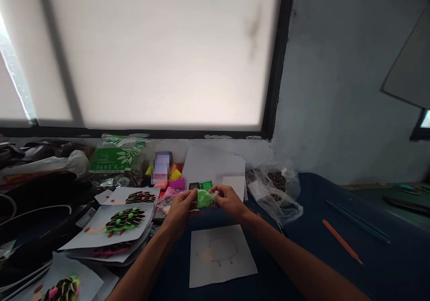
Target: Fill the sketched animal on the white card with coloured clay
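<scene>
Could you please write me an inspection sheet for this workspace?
Surface: dark blue tabletop, crowded at left and back.
Things at hand: light green, soft-looking packet with clear wrapping; white paper sheet with a drawn rounded outline lies flat just below it.
Clutter: stacked white paper sheets with dark, seed-covered shapes at left; clear plastic bag of dark seeds; slim orange stick and long blue stick at right.
Hands: left hand and right hand both grip the packet.
Cables: thin white curved lines at far left; cannot tell whether they are cables.
Surroundings: pale covered window ahead; grey wall at right.
</scene>
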`<state>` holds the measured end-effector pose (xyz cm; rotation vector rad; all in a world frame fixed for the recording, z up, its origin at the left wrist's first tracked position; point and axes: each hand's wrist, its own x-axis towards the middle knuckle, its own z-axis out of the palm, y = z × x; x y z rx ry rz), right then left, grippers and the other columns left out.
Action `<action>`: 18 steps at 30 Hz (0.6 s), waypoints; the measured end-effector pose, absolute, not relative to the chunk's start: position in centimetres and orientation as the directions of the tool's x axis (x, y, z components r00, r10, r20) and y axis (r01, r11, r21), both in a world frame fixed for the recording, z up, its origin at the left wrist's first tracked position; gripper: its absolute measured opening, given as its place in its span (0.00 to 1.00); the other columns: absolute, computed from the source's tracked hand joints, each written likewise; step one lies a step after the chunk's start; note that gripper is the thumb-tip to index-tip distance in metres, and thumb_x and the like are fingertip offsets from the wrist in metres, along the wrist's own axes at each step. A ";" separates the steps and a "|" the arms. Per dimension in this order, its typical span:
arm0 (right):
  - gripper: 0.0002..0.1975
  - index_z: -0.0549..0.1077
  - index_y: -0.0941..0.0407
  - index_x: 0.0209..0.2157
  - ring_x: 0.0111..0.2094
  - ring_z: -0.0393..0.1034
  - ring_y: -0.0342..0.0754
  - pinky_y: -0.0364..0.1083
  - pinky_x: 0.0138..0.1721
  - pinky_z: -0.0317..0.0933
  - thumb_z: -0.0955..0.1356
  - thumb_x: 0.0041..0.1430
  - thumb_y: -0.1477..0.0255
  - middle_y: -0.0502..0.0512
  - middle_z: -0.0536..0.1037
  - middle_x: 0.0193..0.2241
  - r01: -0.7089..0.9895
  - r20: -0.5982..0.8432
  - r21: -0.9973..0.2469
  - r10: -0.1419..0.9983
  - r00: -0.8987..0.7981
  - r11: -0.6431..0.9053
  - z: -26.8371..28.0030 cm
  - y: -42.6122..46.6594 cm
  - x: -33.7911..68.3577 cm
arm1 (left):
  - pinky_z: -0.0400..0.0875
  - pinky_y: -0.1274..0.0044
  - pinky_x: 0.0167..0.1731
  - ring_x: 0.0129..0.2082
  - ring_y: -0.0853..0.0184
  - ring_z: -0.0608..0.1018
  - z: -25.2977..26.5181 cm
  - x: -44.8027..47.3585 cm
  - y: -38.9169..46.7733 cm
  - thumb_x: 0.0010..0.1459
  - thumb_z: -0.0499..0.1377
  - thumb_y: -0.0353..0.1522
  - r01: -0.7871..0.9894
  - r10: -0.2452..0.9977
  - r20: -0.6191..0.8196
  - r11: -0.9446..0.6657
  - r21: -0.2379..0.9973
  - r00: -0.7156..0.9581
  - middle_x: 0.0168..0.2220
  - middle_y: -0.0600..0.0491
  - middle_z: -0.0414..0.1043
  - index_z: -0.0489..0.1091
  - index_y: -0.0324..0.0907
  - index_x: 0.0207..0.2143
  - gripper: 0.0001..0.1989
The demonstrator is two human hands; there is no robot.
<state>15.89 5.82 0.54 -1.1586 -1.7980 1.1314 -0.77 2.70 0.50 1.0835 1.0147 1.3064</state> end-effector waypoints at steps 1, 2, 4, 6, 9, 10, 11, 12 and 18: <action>0.15 0.70 0.58 0.52 0.45 0.73 0.52 0.54 0.45 0.70 0.67 0.67 0.66 0.58 0.73 0.50 0.320 0.094 -0.923 0.933 -0.347 0.212 0.5 5.8 15.9 | 0.75 0.77 0.23 0.29 0.63 0.80 0.7 -0.7 2.5 0.46 0.67 0.49 -0.229 0.999 0.022 -0.013 0.973 0.039 0.29 0.47 0.78 0.74 0.38 0.31 0.23; 0.15 0.70 0.58 0.52 0.45 0.73 0.52 0.54 0.45 0.70 0.67 0.67 0.66 0.58 0.73 0.50 0.328 0.091 -0.921 0.935 -0.342 0.209 0.4 5.9 16.0 | 0.75 0.77 0.21 0.28 0.63 0.80 0.8 -0.6 2.4 0.46 0.67 0.48 -0.241 0.999 0.015 -0.003 0.970 0.050 0.30 0.48 0.77 0.74 0.38 0.31 0.22; 0.15 0.70 0.58 0.52 0.45 0.73 0.52 0.54 0.45 0.70 0.68 0.67 0.66 0.58 0.73 0.50 0.344 0.099 -0.915 0.943 -0.318 0.212 0.3 5.9 16.1 | 0.74 0.79 0.19 0.27 0.65 0.79 1.1 -0.4 2.2 0.45 0.69 0.46 -0.264 0.999 0.008 0.007 0.964 0.053 0.28 0.50 0.77 0.74 0.39 0.31 0.20; 0.16 0.70 0.58 0.52 0.46 0.72 0.52 0.54 0.45 0.70 0.68 0.67 0.66 0.58 0.73 0.50 0.360 0.125 -0.907 0.956 -0.267 0.220 0.2 6.0 16.4 | 0.75 0.80 0.19 0.24 0.68 0.77 1.1 -0.4 2.2 0.43 0.72 0.43 -0.291 1.000 0.001 0.007 0.957 0.028 0.26 0.53 0.75 0.74 0.38 0.28 0.19; 0.16 0.70 0.57 0.53 0.47 0.72 0.53 0.55 0.46 0.69 0.68 0.67 0.66 0.58 0.72 0.51 0.378 0.178 -0.896 0.968 -0.175 0.233 0.3 6.0 16.7 | 0.77 0.79 0.22 0.22 0.72 0.75 1.0 -0.4 2.4 0.42 0.73 0.40 -0.330 0.999 -0.018 0.008 0.944 -0.029 0.23 0.56 0.72 0.73 0.38 0.26 0.17; 0.16 0.70 0.57 0.53 0.47 0.72 0.53 0.55 0.46 0.69 0.67 0.67 0.66 0.58 0.72 0.51 0.378 0.191 -0.894 0.969 -0.158 0.238 0.3 6.0 16.7 | 0.78 0.79 0.23 0.22 0.72 0.74 0.9 -0.4 2.5 0.43 0.73 0.38 -0.339 0.999 -0.025 0.009 0.941 -0.042 0.23 0.57 0.72 0.73 0.38 0.25 0.16; 0.15 0.70 0.57 0.53 0.47 0.72 0.53 0.55 0.46 0.69 0.67 0.67 0.66 0.58 0.72 0.51 0.375 0.201 -0.894 0.968 -0.153 0.245 0.4 6.0 16.8 | 0.79 0.79 0.24 0.22 0.73 0.74 0.9 -0.4 2.5 0.43 0.74 0.36 -0.345 0.998 -0.030 0.010 0.938 -0.052 0.23 0.57 0.72 0.73 0.37 0.25 0.15; 0.15 0.70 0.57 0.52 0.47 0.72 0.53 0.55 0.47 0.69 0.67 0.67 0.66 0.58 0.72 0.51 0.368 0.206 -0.895 0.966 -0.159 0.251 0.5 5.9 16.8 | 0.79 0.78 0.25 0.22 0.73 0.75 0.9 -0.5 2.5 0.43 0.73 0.35 -0.351 0.998 -0.034 0.011 0.936 -0.060 0.23 0.57 0.72 0.73 0.37 0.25 0.14; 0.14 0.71 0.58 0.51 0.45 0.73 0.52 0.54 0.45 0.70 0.68 0.67 0.66 0.58 0.74 0.49 0.261 0.178 -0.930 0.937 -0.299 0.260 1.0 5.4 16.4 | 0.79 0.79 0.25 0.23 0.72 0.76 0.7 -0.8 2.7 0.47 0.72 0.27 -0.371 0.992 -0.071 0.028 0.928 -0.104 0.23 0.57 0.72 0.73 0.36 0.25 0.09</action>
